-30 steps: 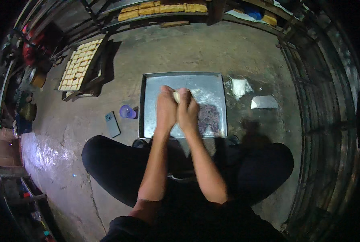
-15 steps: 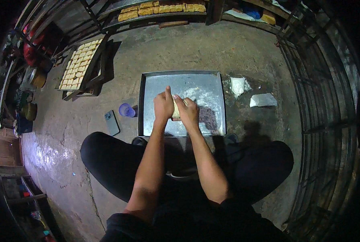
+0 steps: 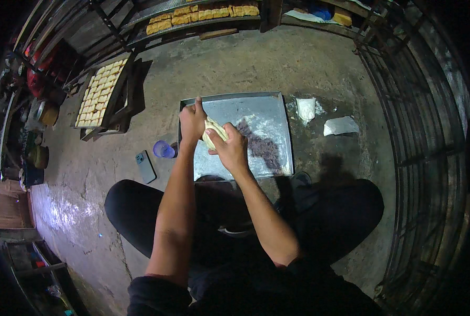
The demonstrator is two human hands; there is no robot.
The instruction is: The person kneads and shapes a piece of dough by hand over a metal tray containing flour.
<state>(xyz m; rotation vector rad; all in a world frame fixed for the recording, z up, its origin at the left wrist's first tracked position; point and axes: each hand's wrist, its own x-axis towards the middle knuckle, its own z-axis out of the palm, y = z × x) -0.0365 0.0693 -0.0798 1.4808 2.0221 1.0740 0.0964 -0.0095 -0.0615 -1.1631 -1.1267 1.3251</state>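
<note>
A pale piece of dough (image 3: 217, 129) is held between my hands above a shallow metal tray (image 3: 203, 160). My left hand (image 3: 192, 124) is closed at the dough's left end, its thumb pointing up and away. On the dough's right side my right hand (image 3: 233, 147) grips it, thumb across the top and fingers curled underneath. White flour dusts the tray, and a patch of dark purplish crumbs (image 3: 264, 149) lies on it to the right of my hands. My palms hide part of the dough.
A purple cup (image 3: 164, 149) and a phone (image 3: 146, 167) are left of the tray. Two white packets, one an open flour bag (image 3: 306, 109) and one folded bag (image 3: 341, 126), lie to its right. A tray of portioned dough (image 3: 101, 92) stands far left; baked bread (image 3: 203, 17) fills a back shelf.
Both hands have moved left with the dough, and more of it shows between them. The dark crumbs on the tray are more exposed. The view has shifted slightly.
</note>
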